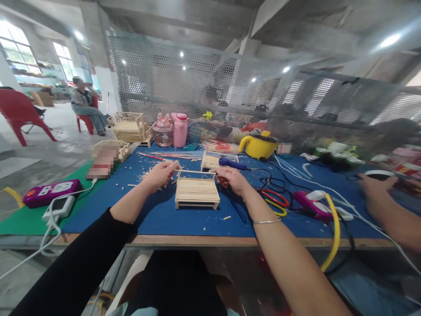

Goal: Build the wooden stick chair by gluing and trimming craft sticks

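Observation:
A small bench built of pale wooden sticks (197, 192) stands on the blue table mat in front of me. My left hand (160, 176) is closed, its fingertips pinching the left end of the thin rail (196, 174) along the bench's back. At the rail's other end, my right hand (232, 179) is closed too, thumb and fingers together. Just behind lies a blue-handled corded tool (234, 164), near another small stick frame (210, 161). Wood scraps and sticks lie scattered beyond my left hand.
Finished-looking stick pieces (130, 128) stand back left beside a pink bottle (180, 131). A yellow pot (259, 145) sits behind. Cords, red-and-yellow-handled scissors (275, 199) and a purple power strip (312, 206) lie right. Another person's hand (378, 186) reaches in at far right.

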Tool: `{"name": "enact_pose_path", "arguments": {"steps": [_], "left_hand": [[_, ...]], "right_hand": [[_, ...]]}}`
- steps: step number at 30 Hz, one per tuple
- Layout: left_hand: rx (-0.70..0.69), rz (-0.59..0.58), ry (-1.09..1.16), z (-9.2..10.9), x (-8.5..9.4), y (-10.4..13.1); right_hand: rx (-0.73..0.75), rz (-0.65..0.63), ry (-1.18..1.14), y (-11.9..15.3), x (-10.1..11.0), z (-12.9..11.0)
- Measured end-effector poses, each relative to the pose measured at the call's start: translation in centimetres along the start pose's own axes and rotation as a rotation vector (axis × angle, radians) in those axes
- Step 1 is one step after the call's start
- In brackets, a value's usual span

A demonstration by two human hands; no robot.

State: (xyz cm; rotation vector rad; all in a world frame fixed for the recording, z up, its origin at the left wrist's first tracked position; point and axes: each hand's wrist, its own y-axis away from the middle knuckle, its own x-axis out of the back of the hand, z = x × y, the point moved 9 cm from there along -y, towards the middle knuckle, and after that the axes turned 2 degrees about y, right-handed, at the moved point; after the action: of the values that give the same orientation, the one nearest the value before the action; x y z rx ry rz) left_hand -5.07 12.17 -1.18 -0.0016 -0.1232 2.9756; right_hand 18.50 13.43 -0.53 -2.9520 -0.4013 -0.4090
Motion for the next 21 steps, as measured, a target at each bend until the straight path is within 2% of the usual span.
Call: {"name": "enact_pose_path", "arguments": {"steps": [3, 10, 21], "left_hand": [[-0.024, -0.054, -0.087, 0.09, -0.82, 0.27], [-0.080, -0.038, -0.205, 0.54, -1.00, 0.36], [-0.084, -0.035, -0.209, 0.74, -1.07, 0.54]], "right_hand": [[-0.001, -0.036, 0.015, -0.08, -0.38, 0.32], [0.046, -0.031, 0.065, -0.21, -0.49, 0.20], [0.108, 0.030, 0.128, -0.26, 0.00, -0.38]]}}
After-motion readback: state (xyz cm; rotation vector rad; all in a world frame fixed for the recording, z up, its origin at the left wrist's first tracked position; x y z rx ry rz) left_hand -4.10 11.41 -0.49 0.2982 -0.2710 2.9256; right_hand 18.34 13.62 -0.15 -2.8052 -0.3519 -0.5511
